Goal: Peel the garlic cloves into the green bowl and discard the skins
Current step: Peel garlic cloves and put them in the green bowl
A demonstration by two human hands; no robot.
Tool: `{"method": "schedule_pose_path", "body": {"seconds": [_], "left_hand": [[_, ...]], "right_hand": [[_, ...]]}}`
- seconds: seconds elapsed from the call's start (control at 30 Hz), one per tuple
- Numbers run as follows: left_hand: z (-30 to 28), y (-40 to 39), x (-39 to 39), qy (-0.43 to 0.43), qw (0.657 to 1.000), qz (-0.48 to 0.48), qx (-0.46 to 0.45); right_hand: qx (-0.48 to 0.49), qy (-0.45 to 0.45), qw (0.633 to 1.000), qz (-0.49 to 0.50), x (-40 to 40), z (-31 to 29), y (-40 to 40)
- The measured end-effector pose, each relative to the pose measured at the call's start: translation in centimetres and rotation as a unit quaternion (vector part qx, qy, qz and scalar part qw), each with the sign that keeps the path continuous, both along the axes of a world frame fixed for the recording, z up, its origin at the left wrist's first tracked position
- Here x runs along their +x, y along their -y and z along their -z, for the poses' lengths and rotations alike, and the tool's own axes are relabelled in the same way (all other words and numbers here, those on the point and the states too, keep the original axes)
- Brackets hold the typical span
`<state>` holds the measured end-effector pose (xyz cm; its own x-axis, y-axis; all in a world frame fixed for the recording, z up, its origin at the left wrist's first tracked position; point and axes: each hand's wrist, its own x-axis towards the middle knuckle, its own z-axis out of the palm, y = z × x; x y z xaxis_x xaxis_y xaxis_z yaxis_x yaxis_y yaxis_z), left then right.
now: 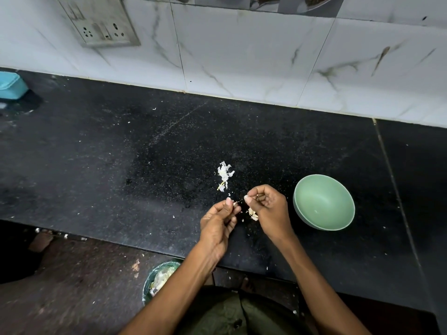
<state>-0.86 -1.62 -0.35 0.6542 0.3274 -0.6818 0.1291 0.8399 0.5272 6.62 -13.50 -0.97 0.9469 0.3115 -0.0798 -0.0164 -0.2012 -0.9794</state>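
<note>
Both hands work over the black counter near its front edge. My left hand pinches a small scrap of garlic skin between thumb and fingers. My right hand has its fingers curled round a small garlic piece, mostly hidden. Under that hand lies a broken bit of garlic and skin. A pile of white skins lies just beyond the hands. The green bowl stands upright to the right of my right hand, and I see no cloves in it.
On the floor below the counter's front edge stands a green bin holding scraps. A light blue box sits at the far left of the counter. A white tiled wall with a socket plate runs behind. Skin flecks dot the counter.
</note>
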Motion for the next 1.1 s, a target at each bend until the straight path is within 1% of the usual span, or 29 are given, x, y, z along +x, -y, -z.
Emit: {"method": "schedule_pose_path", "body": {"seconds": [0.2, 0.33, 0.43, 0.53, 0.67, 0.8, 0.97, 1.1], "left_hand": [[0.2, -0.2, -0.3, -0.013, 1.0, -0.004, 0.013], [0.3, -0.4, -0.3, 0.007, 1.0, -0.016, 0.01], [0.5, -0.6, -0.2, 0.016, 0.999, -0.023, 0.023], [0.5, -0.9, -0.1, 0.011, 0.998, -0.039, 0.057], [0.7, -1.4, 0.1, -0.004, 0.989, -0.065, 0.13], [0.8, -1.5, 0.4, -0.002, 0.984, -0.075, 0.16], [0.4, -1.0, 1.0, 0.004, 0.977, -0.057, 0.206], [0.1, -0.8, 1.4, 0.011, 0.97, -0.036, 0.24]], "right_hand": [[-0.052, -0.009, 0.998, -0.017, 2.4, 0.5, -1.9], [-0.069, -0.032, 0.997, -0.028, 3.8, 0.5, -4.0], [-0.074, -0.066, 0.993, -0.06, 4.2, 0.6, -4.6], [-0.087, -0.071, 0.992, -0.057, 3.4, 0.3, -4.3], [-0.085, -0.09, 0.99, -0.065, 1.0, -1.0, -3.0], [-0.111, -0.074, 0.987, -0.09, -0.6, -1.9, -2.4], [-0.137, -0.044, 0.988, -0.056, -0.5, -2.3, -2.7], [-0.168, -0.021, 0.984, -0.048, -0.4, -2.1, -2.4]]}}
